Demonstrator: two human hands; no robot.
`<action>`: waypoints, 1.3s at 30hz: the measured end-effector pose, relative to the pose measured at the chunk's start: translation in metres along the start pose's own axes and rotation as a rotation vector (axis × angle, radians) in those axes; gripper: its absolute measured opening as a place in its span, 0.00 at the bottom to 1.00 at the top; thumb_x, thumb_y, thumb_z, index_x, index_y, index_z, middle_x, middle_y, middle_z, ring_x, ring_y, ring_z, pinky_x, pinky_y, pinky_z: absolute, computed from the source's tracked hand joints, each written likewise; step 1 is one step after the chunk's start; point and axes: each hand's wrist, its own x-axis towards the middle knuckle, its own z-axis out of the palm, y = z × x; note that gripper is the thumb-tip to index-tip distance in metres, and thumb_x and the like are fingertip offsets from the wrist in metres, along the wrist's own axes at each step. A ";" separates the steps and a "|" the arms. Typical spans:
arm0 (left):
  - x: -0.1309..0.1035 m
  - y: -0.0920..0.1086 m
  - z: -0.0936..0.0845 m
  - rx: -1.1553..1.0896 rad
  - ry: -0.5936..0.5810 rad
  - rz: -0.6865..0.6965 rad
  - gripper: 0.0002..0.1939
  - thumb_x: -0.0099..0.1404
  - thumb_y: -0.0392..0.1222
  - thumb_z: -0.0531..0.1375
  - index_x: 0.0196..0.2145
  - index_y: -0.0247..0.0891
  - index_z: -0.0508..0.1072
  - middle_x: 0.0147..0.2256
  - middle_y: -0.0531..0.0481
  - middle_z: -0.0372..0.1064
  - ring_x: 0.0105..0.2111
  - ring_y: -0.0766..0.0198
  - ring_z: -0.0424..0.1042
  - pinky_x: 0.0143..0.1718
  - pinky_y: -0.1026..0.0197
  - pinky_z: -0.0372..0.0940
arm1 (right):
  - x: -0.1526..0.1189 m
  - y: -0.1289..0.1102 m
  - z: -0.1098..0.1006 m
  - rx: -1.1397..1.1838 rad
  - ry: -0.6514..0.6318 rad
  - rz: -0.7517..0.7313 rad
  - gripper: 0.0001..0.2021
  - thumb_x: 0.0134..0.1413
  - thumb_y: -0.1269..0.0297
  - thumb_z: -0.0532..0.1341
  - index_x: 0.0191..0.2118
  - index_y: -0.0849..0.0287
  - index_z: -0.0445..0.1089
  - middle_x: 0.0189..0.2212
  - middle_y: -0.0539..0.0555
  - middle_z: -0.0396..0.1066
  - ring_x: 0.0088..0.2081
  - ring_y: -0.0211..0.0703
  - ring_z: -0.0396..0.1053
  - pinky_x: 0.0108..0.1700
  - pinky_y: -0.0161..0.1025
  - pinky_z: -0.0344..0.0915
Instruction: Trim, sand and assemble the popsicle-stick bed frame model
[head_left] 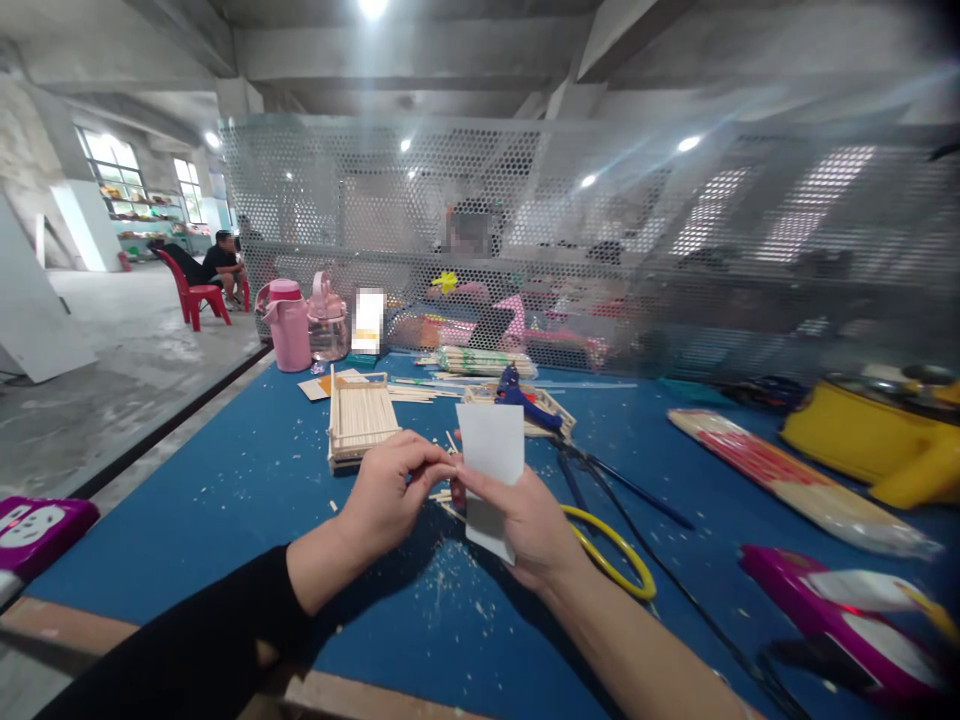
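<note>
My right hand [538,525] holds a white card [493,445] upright over the table, its thumb lying across the card. My left hand [394,492] is closed in a pinch, its fingertips meeting the right hand's fingers at the card's left edge; anything between them is too small to make out. Left of the card stands a small tray built of thin wooden sticks [364,412]. Behind the card, a blue glue gun [531,408] rests on a second stick frame [564,418]. Loose stick pieces [448,500] lie under the hands.
The blue table [247,520] carries a yellow loop handle [637,580], black cable, a bagged stick pack [795,480], a purple power strip [832,620], another [45,530] and a yellow container [862,430]. Pink bottles [289,330] stand before a perforated metal screen [585,240]; people sit beyond.
</note>
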 end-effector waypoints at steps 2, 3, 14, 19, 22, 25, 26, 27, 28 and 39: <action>0.000 0.000 0.001 -0.033 0.017 -0.010 0.07 0.62 0.38 0.59 0.30 0.37 0.77 0.28 0.47 0.72 0.30 0.64 0.69 0.33 0.63 0.63 | 0.001 0.001 0.000 0.008 -0.004 0.023 0.17 0.27 0.62 0.73 0.28 0.62 0.71 0.23 0.48 0.69 0.23 0.35 0.63 0.29 0.35 0.59; -0.001 0.000 0.003 -0.069 0.031 -0.036 0.06 0.61 0.38 0.59 0.29 0.37 0.77 0.28 0.47 0.72 0.30 0.64 0.69 0.34 0.63 0.63 | 0.002 0.002 0.000 0.015 -0.010 0.034 0.17 0.27 0.62 0.73 0.27 0.61 0.71 0.22 0.48 0.69 0.23 0.35 0.62 0.28 0.35 0.59; -0.001 -0.001 0.007 -0.357 0.082 -0.325 0.08 0.58 0.42 0.60 0.28 0.35 0.76 0.26 0.49 0.71 0.24 0.66 0.69 0.28 0.64 0.64 | 0.005 0.005 -0.001 -0.072 0.034 -0.043 0.20 0.29 0.56 0.72 0.31 0.60 0.71 0.22 0.48 0.69 0.24 0.37 0.63 0.28 0.36 0.61; -0.003 -0.001 0.002 0.046 -0.052 -0.170 0.08 0.61 0.38 0.57 0.32 0.38 0.77 0.27 0.48 0.75 0.26 0.64 0.71 0.29 0.65 0.62 | 0.002 0.000 0.003 -0.422 0.172 -0.198 0.19 0.28 0.55 0.71 0.27 0.61 0.68 0.23 0.49 0.69 0.26 0.39 0.65 0.31 0.38 0.63; -0.006 -0.005 0.004 0.162 -0.072 -0.102 0.11 0.61 0.35 0.56 0.42 0.38 0.73 0.29 0.47 0.76 0.28 0.63 0.72 0.31 0.64 0.63 | 0.000 0.000 0.005 -0.473 0.155 -0.186 0.16 0.29 0.57 0.69 0.26 0.60 0.67 0.21 0.49 0.69 0.25 0.40 0.65 0.30 0.39 0.63; -0.008 -0.010 0.005 0.252 -0.098 -0.035 0.14 0.62 0.37 0.56 0.47 0.37 0.69 0.30 0.46 0.76 0.28 0.61 0.72 0.32 0.62 0.63 | 0.000 0.000 0.003 -0.456 0.142 -0.172 0.15 0.33 0.59 0.68 0.29 0.61 0.69 0.24 0.51 0.71 0.28 0.42 0.67 0.33 0.40 0.64; -0.009 -0.011 0.005 0.267 -0.111 -0.002 0.13 0.63 0.38 0.56 0.46 0.38 0.70 0.30 0.46 0.76 0.29 0.61 0.72 0.32 0.62 0.64 | 0.000 0.000 0.002 -0.440 0.139 -0.171 0.15 0.33 0.59 0.68 0.31 0.62 0.70 0.25 0.52 0.72 0.29 0.43 0.67 0.34 0.41 0.64; -0.008 -0.011 0.004 0.269 -0.118 0.026 0.13 0.63 0.40 0.56 0.46 0.38 0.70 0.31 0.45 0.76 0.29 0.61 0.73 0.33 0.62 0.64 | 0.001 0.000 0.001 -0.421 0.140 -0.169 0.16 0.33 0.60 0.68 0.32 0.62 0.70 0.26 0.52 0.73 0.30 0.44 0.68 0.36 0.41 0.64; -0.008 -0.011 0.004 0.252 -0.120 0.040 0.12 0.63 0.40 0.57 0.45 0.38 0.71 0.31 0.45 0.76 0.29 0.61 0.73 0.33 0.61 0.64 | 0.002 0.001 0.000 -0.397 0.138 -0.165 0.17 0.33 0.60 0.68 0.33 0.62 0.70 0.27 0.52 0.73 0.31 0.44 0.68 0.36 0.41 0.64; -0.002 -0.004 0.001 -0.041 -0.050 -0.040 0.07 0.61 0.36 0.59 0.35 0.37 0.78 0.33 0.47 0.78 0.32 0.63 0.74 0.35 0.63 0.66 | 0.010 0.006 -0.006 -0.135 0.063 -0.133 0.19 0.28 0.55 0.72 0.28 0.62 0.70 0.22 0.49 0.69 0.27 0.38 0.64 0.32 0.37 0.60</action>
